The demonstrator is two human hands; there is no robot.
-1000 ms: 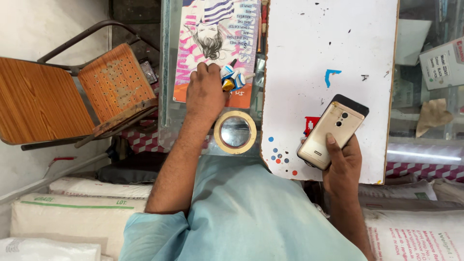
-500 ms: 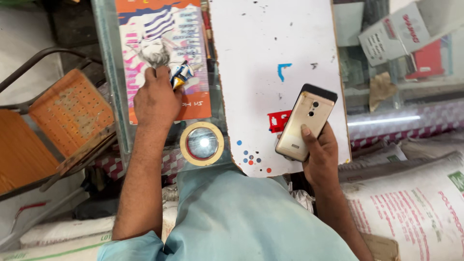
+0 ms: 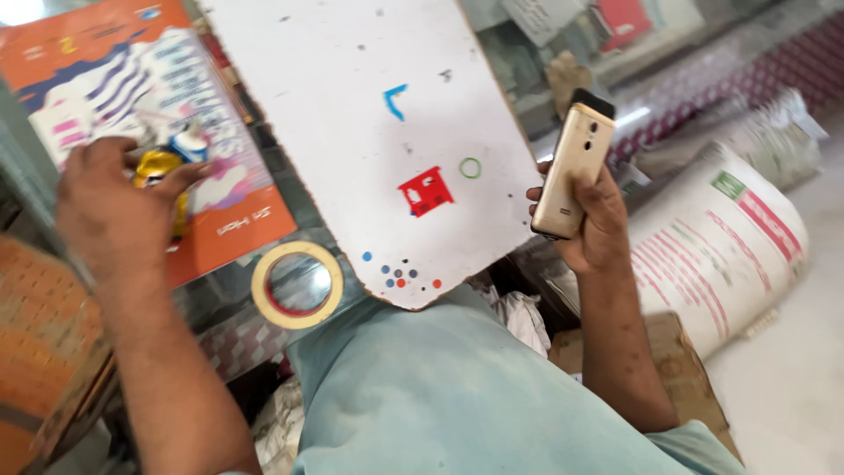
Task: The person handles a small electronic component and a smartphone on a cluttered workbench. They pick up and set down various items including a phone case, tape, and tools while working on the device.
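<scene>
My left hand [image 3: 110,207] grips a small yellow tube with a blue and white cap [image 3: 167,163] over an orange printed sheet [image 3: 224,233] on the glass counter. My right hand [image 3: 591,220] holds a gold phone [image 3: 571,171] upright, back facing me, at the right edge of a white board [image 3: 352,114]. The board lies on the counter and carries small blue, red and green paint marks. A roll of beige tape [image 3: 297,284] lies flat between the orange sheet and the board's near corner.
Large white printed sacks [image 3: 730,237] lie on the floor at the right. A cardboard box [image 3: 673,369] sits below my right forearm. A wooden chair seat [image 3: 40,369] shows at the lower left. Boxes sit inside the glass counter at the top right.
The view has swung left and tilted. My left hand has closed around the yellow tube on the orange sheet. My right hand lifted the phone more upright beside the board.
</scene>
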